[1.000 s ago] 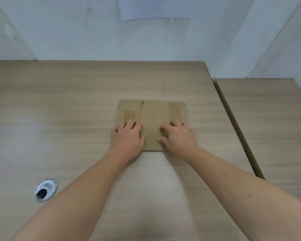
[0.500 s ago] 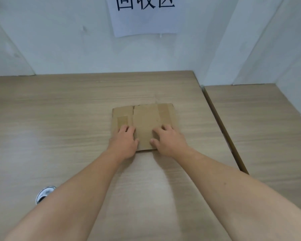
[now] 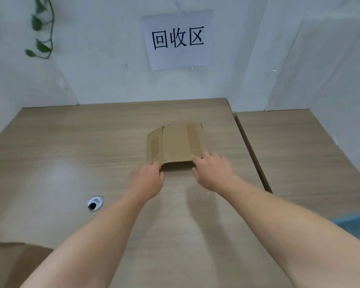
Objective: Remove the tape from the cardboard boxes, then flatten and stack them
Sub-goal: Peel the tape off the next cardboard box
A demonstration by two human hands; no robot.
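left grip (image 3: 147, 179) and right grip (image 3: 213, 173) pinch the flat brown cardboard box (image 3: 178, 142).

A paper sign (image 3: 178, 39) and green leaves (image 3: 42, 46) hang on the wall (image 3: 102, 59) behind a wooden table (image 3: 71, 142) with a metal grommet (image 3: 94, 203).

Wide open surface (image 3: 71, 142) left and right of the cardboard box (image 3: 179, 142), wall (image 3: 112, 80) behind, cable hole (image 3: 94, 203) near left.

The right hand (image 3: 213, 172) covered the near right corner of the flattened box (image 3: 177, 142). Blur hid whether the left hand (image 3: 146, 179) gripped or merely touched its near left edge. Picture edges cut off a second carton (image 3: 6, 265) at lower left and an unidentifiable blue thing (image 3: 355, 225) at right.
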